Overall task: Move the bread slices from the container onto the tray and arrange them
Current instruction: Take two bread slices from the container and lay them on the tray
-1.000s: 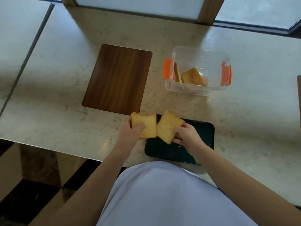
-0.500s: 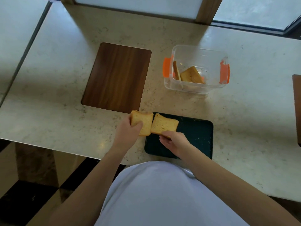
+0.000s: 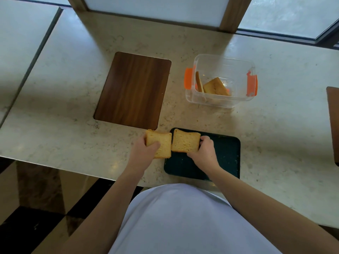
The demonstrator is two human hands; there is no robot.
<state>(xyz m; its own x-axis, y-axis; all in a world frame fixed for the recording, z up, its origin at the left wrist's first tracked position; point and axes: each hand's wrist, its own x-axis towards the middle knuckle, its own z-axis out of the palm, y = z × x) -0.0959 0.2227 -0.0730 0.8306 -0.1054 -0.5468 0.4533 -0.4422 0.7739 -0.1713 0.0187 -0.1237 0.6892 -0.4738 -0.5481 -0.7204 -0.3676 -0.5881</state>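
A dark green tray [image 3: 225,162] lies at the near edge of the marble table. My right hand [image 3: 205,153] grips one bread slice [image 3: 185,141] by its right edge; the slice lies flat over the tray's far left corner. My left hand [image 3: 143,153] holds a second bread slice [image 3: 162,143] just left of the tray, its right edge touching the first slice. Farther back stands a clear container [image 3: 222,59] with orange clips, holding more bread slices [image 3: 214,87], one upright and others leaning.
A brown wooden board [image 3: 134,88] lies on the table [image 3: 275,134] to the left of the container. Another brown board edge [image 3: 333,121] shows at the far right. The table's near edge runs just in front of my white-clothed body.
My right hand's slice went from tilted to flat on the tray's left end, and the hand shifted to the slice's right edge. The left hand's slice stayed beside it.
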